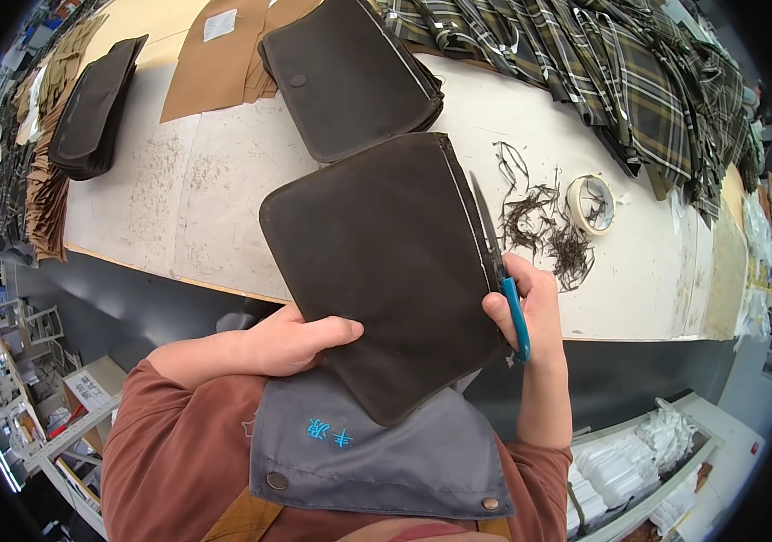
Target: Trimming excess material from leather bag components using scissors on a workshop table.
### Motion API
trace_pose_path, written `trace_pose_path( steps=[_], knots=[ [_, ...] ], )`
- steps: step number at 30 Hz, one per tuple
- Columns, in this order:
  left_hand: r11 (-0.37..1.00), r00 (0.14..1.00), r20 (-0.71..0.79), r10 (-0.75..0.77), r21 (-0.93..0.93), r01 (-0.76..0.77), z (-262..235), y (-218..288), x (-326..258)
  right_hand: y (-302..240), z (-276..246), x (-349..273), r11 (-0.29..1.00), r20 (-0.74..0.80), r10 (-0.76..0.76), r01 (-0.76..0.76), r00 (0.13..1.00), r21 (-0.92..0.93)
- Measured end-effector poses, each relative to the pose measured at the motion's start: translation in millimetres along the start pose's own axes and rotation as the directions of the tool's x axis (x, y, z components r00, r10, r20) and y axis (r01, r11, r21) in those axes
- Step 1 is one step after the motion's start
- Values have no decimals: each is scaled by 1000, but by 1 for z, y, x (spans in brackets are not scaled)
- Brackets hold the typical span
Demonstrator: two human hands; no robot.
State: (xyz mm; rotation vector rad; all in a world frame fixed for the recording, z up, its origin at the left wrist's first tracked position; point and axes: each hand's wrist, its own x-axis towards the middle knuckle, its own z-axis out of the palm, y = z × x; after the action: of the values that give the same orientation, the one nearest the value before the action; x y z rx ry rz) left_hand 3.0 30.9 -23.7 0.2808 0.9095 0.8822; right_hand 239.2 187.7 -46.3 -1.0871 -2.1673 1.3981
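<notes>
Where the left hand (300,341) grips: lower-left edge of a dark brown piece (377,262), thumb on top, fingers hidden beneath.
Right hand (538,303): curled round blue-handled scissors (516,316), blades along the piece's right edge.
Dark brown piece: between both hands.
Thread scraps (569,257): on the surface (214,199), just beyond the right hand, beside a tape roll (576,215).
Dark stack (350,81): ahead of both hands.

The panel (377,257) is coloured dark brown, the scissors' handle (516,316) blue. The cloth (666,108) is patterned in dark plaid, crossed with white and tan. The table (223,185) is coloured off-white, the apron (386,461) grey.
</notes>
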Motion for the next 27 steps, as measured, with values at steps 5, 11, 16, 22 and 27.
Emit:
trace_pose_path(
  steps=[5,11,16,22,27],
  knots=[
    [1000,1000,6,11,-9,-11,-2,-2,1,-6,1,4,999,-11,-13,12,1000,-39],
    [999,999,-3,-44,15,44,-3,3,0,-1,1,4,999,37,15,-13,999,-40],
    [999,999,10,-41,-11,41,-3,3,1,0,0,4,999,20,-10,11,1000,-42],
    [999,1000,8,-29,-16,29,-4,2,0,-3,3,7,996,-18,-55,54,998,-66],
    [1000,1000,-8,-11,-24,11,-1,2,1,-5,0,6,996,16,-15,16,1000,-83]
  ],
)
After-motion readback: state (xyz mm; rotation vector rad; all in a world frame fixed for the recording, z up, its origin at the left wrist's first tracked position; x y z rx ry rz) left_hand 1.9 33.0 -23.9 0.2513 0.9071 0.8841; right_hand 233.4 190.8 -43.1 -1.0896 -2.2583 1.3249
